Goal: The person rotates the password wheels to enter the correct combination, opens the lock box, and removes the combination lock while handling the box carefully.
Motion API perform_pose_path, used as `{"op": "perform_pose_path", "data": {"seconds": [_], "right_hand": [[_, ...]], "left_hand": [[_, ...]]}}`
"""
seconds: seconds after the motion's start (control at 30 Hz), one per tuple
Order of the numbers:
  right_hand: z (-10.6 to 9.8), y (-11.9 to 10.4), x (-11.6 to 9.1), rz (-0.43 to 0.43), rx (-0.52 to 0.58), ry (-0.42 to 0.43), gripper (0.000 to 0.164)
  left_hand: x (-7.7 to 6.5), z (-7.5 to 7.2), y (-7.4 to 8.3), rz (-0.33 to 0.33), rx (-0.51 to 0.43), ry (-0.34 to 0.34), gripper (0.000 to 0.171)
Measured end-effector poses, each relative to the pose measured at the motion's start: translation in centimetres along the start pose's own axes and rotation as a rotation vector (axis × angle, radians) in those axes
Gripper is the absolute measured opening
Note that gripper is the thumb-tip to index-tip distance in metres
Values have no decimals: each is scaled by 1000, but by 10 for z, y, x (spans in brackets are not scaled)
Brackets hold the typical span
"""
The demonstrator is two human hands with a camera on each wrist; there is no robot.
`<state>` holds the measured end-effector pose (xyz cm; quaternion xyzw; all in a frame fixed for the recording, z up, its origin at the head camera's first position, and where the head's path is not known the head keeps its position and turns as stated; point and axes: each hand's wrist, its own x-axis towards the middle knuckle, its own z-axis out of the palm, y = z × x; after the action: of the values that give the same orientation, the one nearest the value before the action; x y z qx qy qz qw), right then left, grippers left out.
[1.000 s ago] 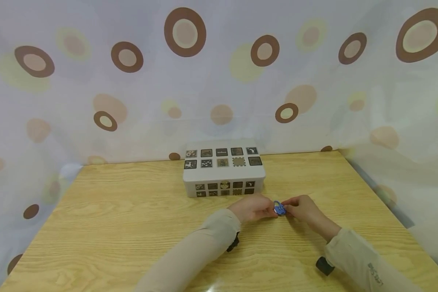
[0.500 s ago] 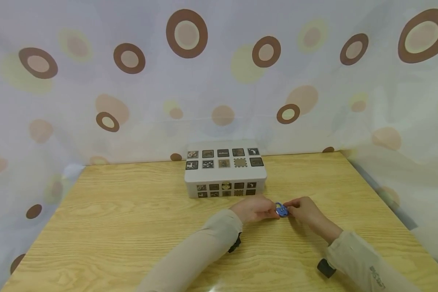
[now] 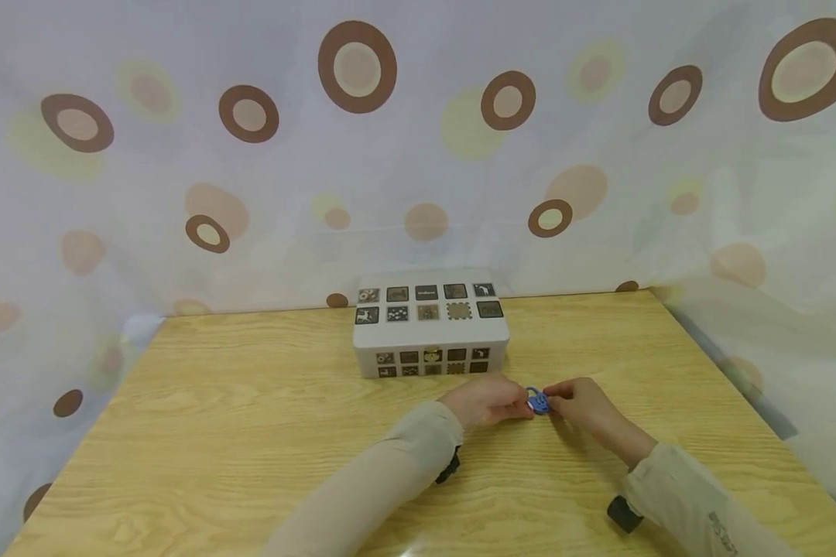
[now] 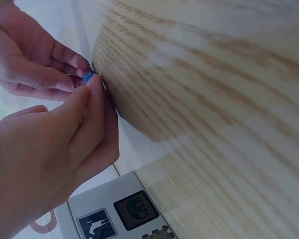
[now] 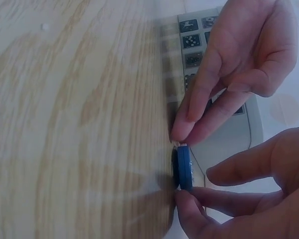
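Observation:
Low over the wooden table, a small blue padlock-like thing (image 3: 539,401) with a loop sits between both hands. The left hand (image 3: 484,398) pinches its left side, near the loop, with the fingertips. From the other side, thumb and fingers of the right hand (image 3: 588,404) hold its right edge. Edge-on in the right wrist view, the blue padlock (image 5: 185,167) shows a thick rim and small raised marks on one face. Only a bit of the blue padlock (image 4: 87,77) shows between the fingertips in the left wrist view; the rest is hidden.
Behind the hands stands a white box (image 3: 428,334) with its lid on, covered in dark square pictures. The wood-grain table (image 3: 251,433) reaches back to a patterned curtain (image 3: 292,178), which also hangs along the sides.
The head view has shifted very slightly. Both hands stay at the padlock in nearly the same place, with at most a tiny movement of the fingers.

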<state>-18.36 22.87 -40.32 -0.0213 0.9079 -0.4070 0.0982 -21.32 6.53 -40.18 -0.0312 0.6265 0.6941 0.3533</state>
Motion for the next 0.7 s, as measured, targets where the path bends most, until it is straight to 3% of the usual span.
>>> {"op": "perform_pose_path", "data": {"seconds": [0.13, 0.27, 0.3, 0.4, 0.47, 0.57, 0.7], "right_hand": [[-4, 2, -1, -17, -6, 20, 31], [-7, 3, -2, 2, 58, 92, 29], [-8, 3, -3, 9, 85, 111, 28], [-10, 1, -5, 24, 177, 162, 31], [-12, -2, -7, 12, 193, 204, 34], [-12, -9, -10, -67, 154, 297, 36], [-7, -24, -14, -250, 41, 460, 29]], "left_hand": [[-5, -2, 1, 10, 19, 4, 28], [-14, -4, 0, 37, 36, -22, 12], [-16, -5, -1, 54, 51, -38, 9], [-25, -9, -2, 111, 115, -81, 26], [-33, -11, -1, 170, 174, -94, 29], [-47, -14, 0, 269, 258, -45, 25], [-70, -21, 5, 419, 373, 74, 19]]}}
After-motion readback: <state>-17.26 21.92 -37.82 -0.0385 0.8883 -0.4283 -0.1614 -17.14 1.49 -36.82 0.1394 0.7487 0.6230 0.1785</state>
